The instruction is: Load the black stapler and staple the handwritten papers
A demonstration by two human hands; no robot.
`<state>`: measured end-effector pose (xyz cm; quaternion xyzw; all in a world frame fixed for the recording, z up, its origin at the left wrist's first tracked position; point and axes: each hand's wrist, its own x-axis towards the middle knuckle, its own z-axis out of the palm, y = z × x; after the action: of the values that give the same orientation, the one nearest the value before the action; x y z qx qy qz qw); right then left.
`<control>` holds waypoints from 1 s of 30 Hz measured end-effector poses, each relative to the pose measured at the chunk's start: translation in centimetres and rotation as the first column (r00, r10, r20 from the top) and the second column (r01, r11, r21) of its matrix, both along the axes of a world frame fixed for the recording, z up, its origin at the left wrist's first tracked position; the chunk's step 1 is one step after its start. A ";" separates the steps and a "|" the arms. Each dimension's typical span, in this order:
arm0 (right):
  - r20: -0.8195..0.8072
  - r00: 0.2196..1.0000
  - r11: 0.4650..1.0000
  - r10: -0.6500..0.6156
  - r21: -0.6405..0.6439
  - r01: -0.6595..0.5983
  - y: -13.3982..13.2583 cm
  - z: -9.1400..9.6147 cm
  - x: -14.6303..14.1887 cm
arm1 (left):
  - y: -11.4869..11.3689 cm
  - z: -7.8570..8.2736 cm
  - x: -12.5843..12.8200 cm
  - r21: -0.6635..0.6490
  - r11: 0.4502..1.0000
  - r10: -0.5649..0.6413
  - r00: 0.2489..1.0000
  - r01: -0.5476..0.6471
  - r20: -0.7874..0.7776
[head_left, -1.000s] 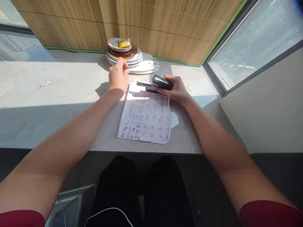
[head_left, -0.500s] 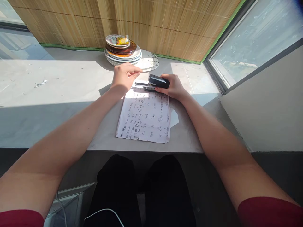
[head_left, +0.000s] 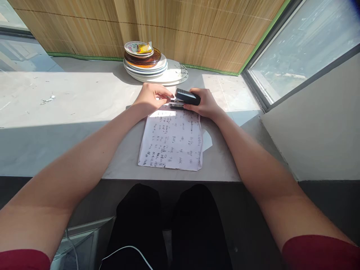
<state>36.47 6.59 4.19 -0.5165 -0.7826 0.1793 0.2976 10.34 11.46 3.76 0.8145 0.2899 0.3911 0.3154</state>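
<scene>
A black stapler [head_left: 188,96] is gripped by my right hand [head_left: 206,101], its top cover raised over the base and its open side facing left. Just left of it, my left hand [head_left: 154,97] has thumb and fingertips drawn together at the pulled-out inner tray. Those fingers hide most of the tray, and whatever they pinch is too small to make out. Under the stapler and both hands lies a creased sheet of paper [head_left: 171,140] with rows of handwriting, its near edge slightly torn.
Behind my hands stands a stack of plates [head_left: 146,67] with a small yellow packet [head_left: 144,48] on top. White scraps [head_left: 48,99] lie on the grey ledge [head_left: 84,97] to the left. A bamboo blind [head_left: 168,26] hangs at the back; a window and wall border the right.
My left hand has come down and slightly right, from above the stapler's protruding tray onto it, covering it. My right hand still holds the stapler in nearly the same place.
</scene>
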 end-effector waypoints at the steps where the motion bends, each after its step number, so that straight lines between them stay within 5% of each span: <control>1: 0.004 1.000 1.000 0.002 0.002 -0.002 0.0 -0.1 0.0 | 0.1 0.0 0.0 0.006 1.000 0.001 1.000 -0.001 -0.009; 19: 0.006 0.999 0.999 0.031 0.017 -0.031 0.3 -0.4 0.2 | 0.0 -0.1 0.5 -0.012 1.000 0.012 0.999 -0.013 -0.040; 30: -0.242 0.970 0.999 -0.003 -0.047 -0.009 0.1 -0.1 2.6 | -0.1 0.5 -0.4 0.022 0.999 0.042 0.998 -0.041 -0.040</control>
<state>39.04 6.70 4.11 -0.4965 -0.7366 0.2602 0.3783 9.91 11.33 4.21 0.8194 0.3089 0.3840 0.2929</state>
